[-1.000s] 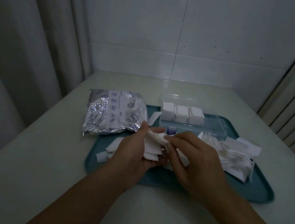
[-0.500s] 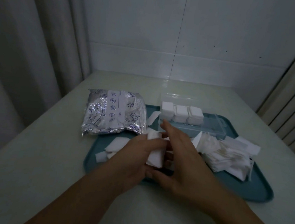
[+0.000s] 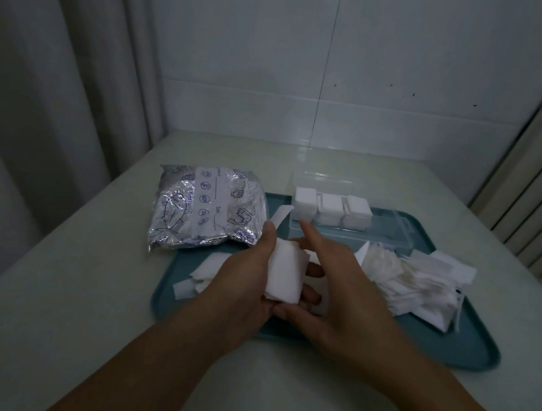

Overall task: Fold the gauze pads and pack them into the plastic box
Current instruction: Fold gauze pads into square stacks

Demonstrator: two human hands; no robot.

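We cradle the folded white gauze pad in our left hand, fingers curled beneath it; our right hand lies straight-fingered alongside, probably squaring the fold before the clear plastic box.

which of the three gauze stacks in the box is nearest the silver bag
The leftmost stack, at the plastic box's left end; the other two sit further right, away from the silver bag.

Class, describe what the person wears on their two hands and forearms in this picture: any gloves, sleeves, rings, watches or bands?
Nothing is worn. The left hand and the right hand have no gloves and no visible rings; both forearms are bare, with no sleeves, watch or bands in view.
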